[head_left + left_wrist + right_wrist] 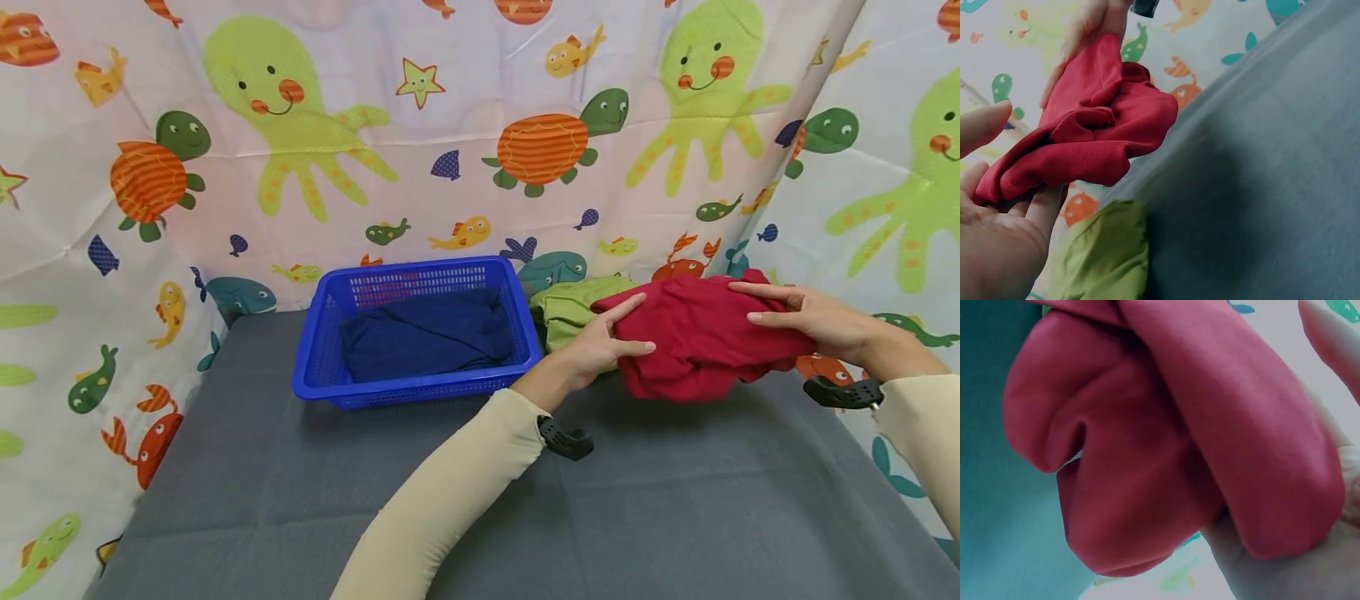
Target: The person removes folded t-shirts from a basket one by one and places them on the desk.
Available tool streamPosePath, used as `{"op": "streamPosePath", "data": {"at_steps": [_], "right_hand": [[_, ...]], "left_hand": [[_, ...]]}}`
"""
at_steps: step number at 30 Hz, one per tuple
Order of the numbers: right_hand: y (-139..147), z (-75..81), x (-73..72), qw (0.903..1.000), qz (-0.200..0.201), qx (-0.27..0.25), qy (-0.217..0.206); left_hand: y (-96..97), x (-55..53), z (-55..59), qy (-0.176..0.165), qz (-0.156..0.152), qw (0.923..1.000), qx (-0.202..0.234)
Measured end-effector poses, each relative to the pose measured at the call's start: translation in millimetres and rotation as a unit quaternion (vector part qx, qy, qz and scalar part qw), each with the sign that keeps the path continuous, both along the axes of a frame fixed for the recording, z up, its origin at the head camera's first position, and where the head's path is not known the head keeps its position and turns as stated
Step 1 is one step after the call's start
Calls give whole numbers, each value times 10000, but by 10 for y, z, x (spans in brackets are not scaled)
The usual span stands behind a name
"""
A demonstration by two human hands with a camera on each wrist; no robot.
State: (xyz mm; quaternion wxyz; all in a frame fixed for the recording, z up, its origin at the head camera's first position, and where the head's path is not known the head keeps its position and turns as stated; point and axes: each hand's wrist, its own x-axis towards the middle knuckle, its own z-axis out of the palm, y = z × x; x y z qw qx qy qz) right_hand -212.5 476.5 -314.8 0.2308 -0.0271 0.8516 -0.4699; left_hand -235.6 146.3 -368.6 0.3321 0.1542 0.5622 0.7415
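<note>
A bunched, loosely folded red cloth (697, 337) is held up between both hands, over the right part of the grey surface. My left hand (592, 346) grips its left end; in the left wrist view the fingers (1044, 209) go beneath the fabric and the thumb stands off it. At the other end, my right hand (828, 325) holds the cloth, its far fingers hidden behind the folds. The right wrist view shows the red fabric (1147, 431) lying against the palm, thumb apart. Behind the left hand lies a crumpled green cloth (573, 304), partly covered.
Left of the hands stands a blue plastic basket (416, 392) with a folded dark blue cloth (431, 333) inside. The grey surface (300, 500) runs back to a curtain (465, 83) printed with sea animals, which also hangs along both sides.
</note>
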Motion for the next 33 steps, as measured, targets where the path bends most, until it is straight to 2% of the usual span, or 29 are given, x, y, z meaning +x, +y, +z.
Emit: {"op": "streamPosePath", "data": {"at_steps": [5, 11, 17, 20, 24, 29, 33], "right_hand": [[179, -44, 32, 9996, 11, 210, -170], [305, -85, 70, 9986, -64, 505, -113], [409, -156, 135, 9985, -126, 496, -205], [486, -210, 168, 9982, -184, 339, -456], [544, -297, 214, 9963, -293, 388, -703], [550, -417, 240, 9959, -106, 605, -672], [568, -527, 246, 9950, -72, 714, -701]], "left_hand": [[156, 87, -26, 7, -176, 9998, -54], [305, 183, -82, -72, -247, 9995, -162], [377, 279, -216, -137, -181, 9990, -388], [423, 312, -288, -51, -209, 9983, -534], [487, 360, -375, 27, -352, 9963, -782], [541, 404, -472, 64, -403, 9937, -1045], [578, 433, -507, 73, -411, 9902, -1334]]}}
